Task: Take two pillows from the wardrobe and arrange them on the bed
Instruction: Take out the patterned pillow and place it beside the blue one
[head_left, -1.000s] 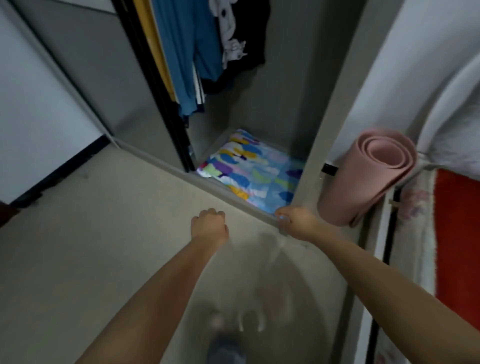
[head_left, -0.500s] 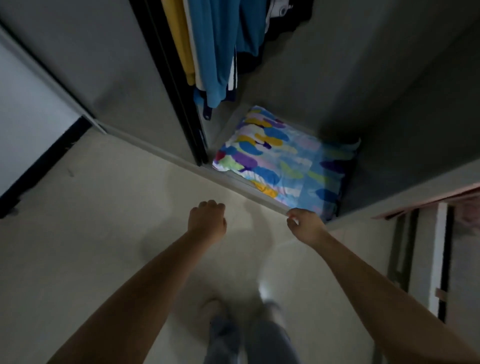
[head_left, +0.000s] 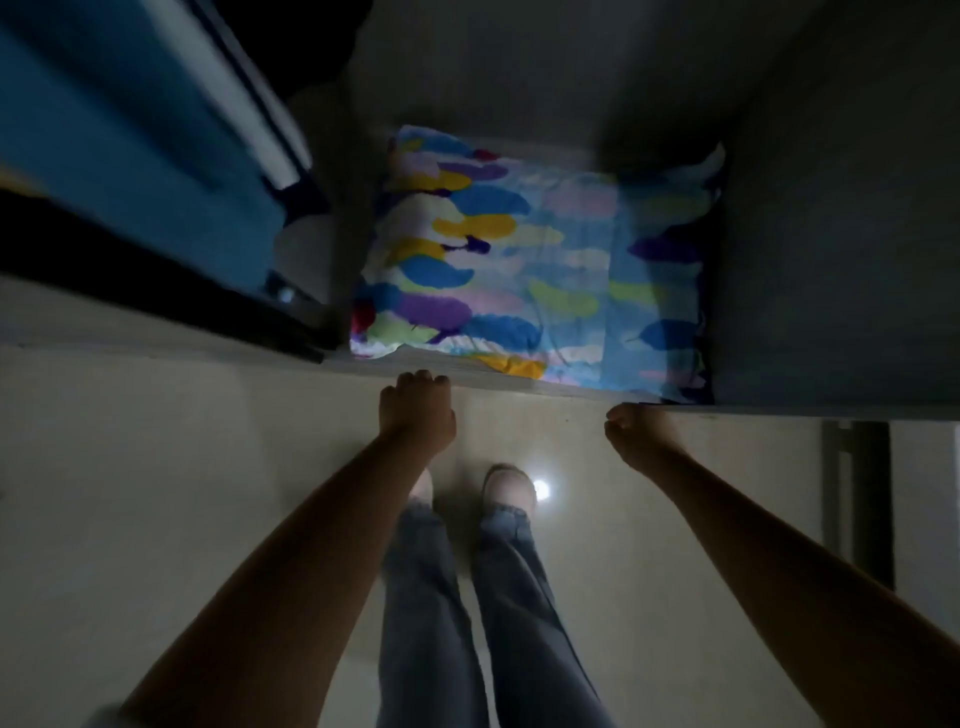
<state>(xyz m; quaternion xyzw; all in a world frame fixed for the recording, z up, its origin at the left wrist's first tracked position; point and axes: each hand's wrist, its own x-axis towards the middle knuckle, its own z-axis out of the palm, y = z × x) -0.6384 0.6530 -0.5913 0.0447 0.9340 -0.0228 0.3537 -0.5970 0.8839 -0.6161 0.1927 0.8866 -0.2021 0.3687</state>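
A pillow (head_left: 530, 260) with a blue, yellow and purple feather print lies flat on the wardrobe floor, filling the open compartment. Whether a second pillow lies under it I cannot tell. My left hand (head_left: 415, 410) hangs just in front of the wardrobe's bottom ledge (head_left: 467, 371), fingers curled, holding nothing. My right hand (head_left: 636, 431) is also curled and empty, at the ledge below the pillow's near right corner. Neither hand touches the pillow.
Blue hanging clothes (head_left: 130, 130) and a dark sliding door frame (head_left: 156, 291) fill the upper left. The grey wardrobe side wall (head_left: 831, 234) stands on the right. My legs in jeans (head_left: 467, 597) and my feet stand on the pale floor (head_left: 156, 493).
The view has closed in on the wardrobe and tilted down; the pillow now looks larger and nearer. Both hands stay curled and have come up to the bottom ledge. The pink rolled mat has left view.
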